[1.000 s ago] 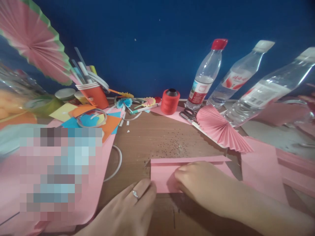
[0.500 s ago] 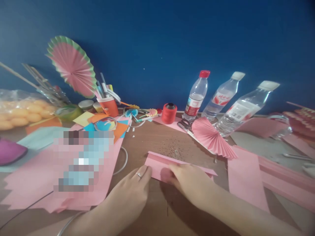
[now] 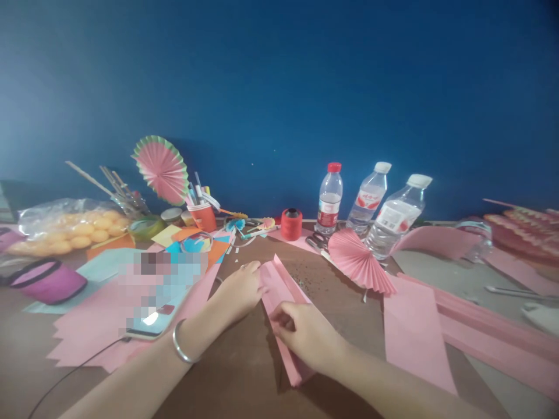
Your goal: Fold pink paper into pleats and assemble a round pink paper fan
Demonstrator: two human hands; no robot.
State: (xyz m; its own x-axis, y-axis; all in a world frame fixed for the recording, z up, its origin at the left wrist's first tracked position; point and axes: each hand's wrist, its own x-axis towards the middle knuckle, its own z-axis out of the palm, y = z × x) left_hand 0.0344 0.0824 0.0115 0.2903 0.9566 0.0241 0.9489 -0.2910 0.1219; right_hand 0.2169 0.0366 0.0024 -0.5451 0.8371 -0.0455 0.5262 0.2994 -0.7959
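Observation:
A folded pink paper strip (image 3: pixel 276 285) lies on the brown table in front of me, its long side running away from me. My left hand (image 3: pixel 244 286), with a ring on a finger and a bangle on the wrist, is at the strip's far left edge, its fingers bent against the paper. My right hand (image 3: pixel 301 331) rests on the strip's nearer part from the right, thumb and fingers curled close together at the paper. Small dark specks are scattered on the table just right of the strip.
Right of centre lie a pleated pink fan (image 3: pixel 356 262) and scissors (image 3: pixel 318 240). Behind stand a red thread spool (image 3: pixel 291 224) and bottles (image 3: pixel 329 201). On the left are a phone (image 3: pixel 161 314), pink sheets (image 3: pixel 87 331), a purple pouch (image 3: pixel 55 283) and a pen cup (image 3: pixel 203 217).
The pink strip has turned from lying crosswise to pointing away from me. My left hand has moved up to its far end, my right hand nearer to me. The view has tilted up.

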